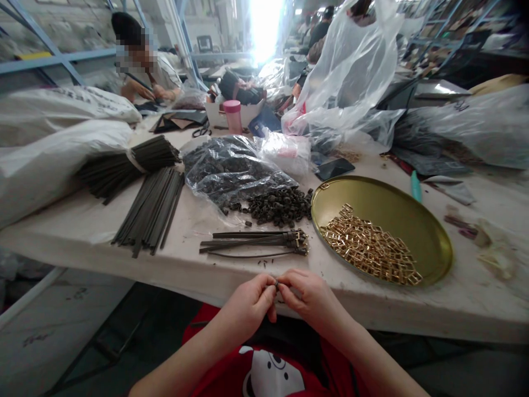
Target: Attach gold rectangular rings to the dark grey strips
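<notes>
My left hand (253,300) and my right hand (308,295) meet at the table's front edge, fingertips pinched together. Between them is a small dark piece (276,284), mostly covered by the fingers. Just beyond lie several dark straps (252,242) with gold buckles at their right ends. A few tiny dark bits (266,262) are scattered between the straps and my hands. Behind the straps, a heap of small dark loops (279,207) spills from a clear plastic bag (231,165). To the right, a round gold tray (433,242) holds many loose gold buckles (372,248).
Loose dark strips (151,209) and a tied bundle (136,162) lie at left beside white sacks (61,149). Farther back are a phone (334,169), scissors (201,130), a pink-lidded jar (232,117) and plastic bags (343,82). A person (144,71) works across the table.
</notes>
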Demonstrator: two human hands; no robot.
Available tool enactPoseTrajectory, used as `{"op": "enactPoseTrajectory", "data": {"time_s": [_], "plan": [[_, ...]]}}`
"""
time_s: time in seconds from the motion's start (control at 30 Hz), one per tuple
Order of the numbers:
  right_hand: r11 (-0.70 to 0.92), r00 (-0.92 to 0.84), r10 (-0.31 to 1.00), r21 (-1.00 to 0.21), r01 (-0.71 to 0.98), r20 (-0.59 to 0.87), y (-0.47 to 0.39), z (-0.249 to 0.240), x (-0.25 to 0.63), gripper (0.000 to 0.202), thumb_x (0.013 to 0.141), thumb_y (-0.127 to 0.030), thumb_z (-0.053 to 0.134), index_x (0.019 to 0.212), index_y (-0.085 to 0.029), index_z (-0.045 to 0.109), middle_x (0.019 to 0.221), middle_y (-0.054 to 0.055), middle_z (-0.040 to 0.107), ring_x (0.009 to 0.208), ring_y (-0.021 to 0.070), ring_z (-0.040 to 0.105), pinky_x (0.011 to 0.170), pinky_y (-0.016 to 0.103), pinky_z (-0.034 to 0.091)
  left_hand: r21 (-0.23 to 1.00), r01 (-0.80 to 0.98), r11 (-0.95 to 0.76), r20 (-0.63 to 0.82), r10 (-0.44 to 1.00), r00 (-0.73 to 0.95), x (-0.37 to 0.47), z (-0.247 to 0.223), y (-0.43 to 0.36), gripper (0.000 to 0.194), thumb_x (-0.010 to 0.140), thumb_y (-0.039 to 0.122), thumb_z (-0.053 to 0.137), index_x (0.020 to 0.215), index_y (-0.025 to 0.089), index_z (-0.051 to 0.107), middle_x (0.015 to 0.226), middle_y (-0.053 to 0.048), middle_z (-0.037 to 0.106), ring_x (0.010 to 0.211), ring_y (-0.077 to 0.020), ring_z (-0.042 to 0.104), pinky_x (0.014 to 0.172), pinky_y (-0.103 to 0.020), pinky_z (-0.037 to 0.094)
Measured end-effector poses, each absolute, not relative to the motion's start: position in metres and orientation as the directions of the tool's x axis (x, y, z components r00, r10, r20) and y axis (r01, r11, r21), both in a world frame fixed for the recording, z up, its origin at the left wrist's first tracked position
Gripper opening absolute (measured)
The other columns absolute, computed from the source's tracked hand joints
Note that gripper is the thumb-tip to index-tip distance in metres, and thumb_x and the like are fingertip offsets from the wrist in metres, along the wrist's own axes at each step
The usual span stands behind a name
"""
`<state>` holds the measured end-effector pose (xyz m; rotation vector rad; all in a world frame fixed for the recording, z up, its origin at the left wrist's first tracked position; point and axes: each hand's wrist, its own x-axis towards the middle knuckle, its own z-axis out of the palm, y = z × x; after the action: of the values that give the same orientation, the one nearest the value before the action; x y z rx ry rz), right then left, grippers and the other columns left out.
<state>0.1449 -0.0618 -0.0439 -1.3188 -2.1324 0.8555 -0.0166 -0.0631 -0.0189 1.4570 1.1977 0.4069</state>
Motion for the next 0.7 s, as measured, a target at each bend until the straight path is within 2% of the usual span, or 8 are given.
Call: {"op": "enactPoseTrajectory", "data": {"time_s": [0.13,0.3,0.47,0.63,0.7], "plan": [[0.352,-0.407,0.908,-0.705,0.616,0.098,-0.060,-0.049,0.148,0.019,0.081,-0.012,0.043,0.075,-0.017,0.060,0.071,0.004,0.062,0.069,0.0153,0.057,0.065,0.025,0.042,0.866,0.468,0.177,-0.396,0.814,0.424,-0.016,-0.022,-0.062,0.020,0.087,0.027,0.034,0.078,0.017,0.049,0.052,0.004,0.054,0.055,-0.0122,0.051,0.060,-0.022,0.036],[0.368,-0.443,0.891,-0.733,0.572,0.101,-0.062,-0.051,0.149,0.017,0.083,-0.015,0.043,0.082,-0.017,0.060,0.077,0.004,0.064,0.075,0.0158,0.058,0.068,0.025,0.043,0.850,0.498,0.174,-0.411,0.810,0.418,-0.015,-0.021,-0.059,0.021,0.086,0.028,0.033,0.077,0.018,0.049,0.052,0.005,0.052,0.054,-0.0119,0.049,0.059,-0.022,0.035],[0.416,-0.455,0.883,-0.638,0.648,0.114,-0.061,-0.053,0.151,0.016,0.078,-0.012,0.047,0.076,-0.016,0.062,0.073,0.006,0.064,0.070,0.0176,0.058,0.066,0.027,0.042,0.826,0.541,0.160,-0.435,0.791,0.431,-0.010,-0.022,-0.059,0.023,0.085,0.031,0.033,0.073,0.018,0.048,0.051,0.005,0.050,0.053,-0.0126,0.049,0.058,-0.022,0.035],[0.213,-0.267,0.963,-0.747,0.630,0.049,-0.061,-0.055,0.162,0.026,0.084,-0.014,0.038,0.068,-0.016,0.060,0.063,0.002,0.062,0.061,0.0125,0.057,0.058,0.020,0.040,0.835,0.507,0.213,-0.460,0.777,0.431,-0.012,-0.027,-0.053,0.023,0.082,0.035,0.033,0.078,0.018,0.048,0.045,0.007,0.046,0.046,-0.0123,0.042,0.051,-0.022,0.032],[0.219,-0.333,0.943,-0.731,0.647,-0.012,-0.063,-0.056,0.169,0.035,0.088,-0.019,0.034,0.063,-0.017,0.059,0.058,0.000,0.060,0.056,0.0112,0.056,0.054,0.019,0.038,0.845,0.481,0.236,-0.453,0.794,0.406,-0.015,-0.029,-0.048,0.023,0.081,0.037,0.034,0.078,0.018,0.047,0.045,0.007,0.045,0.045,-0.0121,0.041,0.050,-0.022,0.032]]}}
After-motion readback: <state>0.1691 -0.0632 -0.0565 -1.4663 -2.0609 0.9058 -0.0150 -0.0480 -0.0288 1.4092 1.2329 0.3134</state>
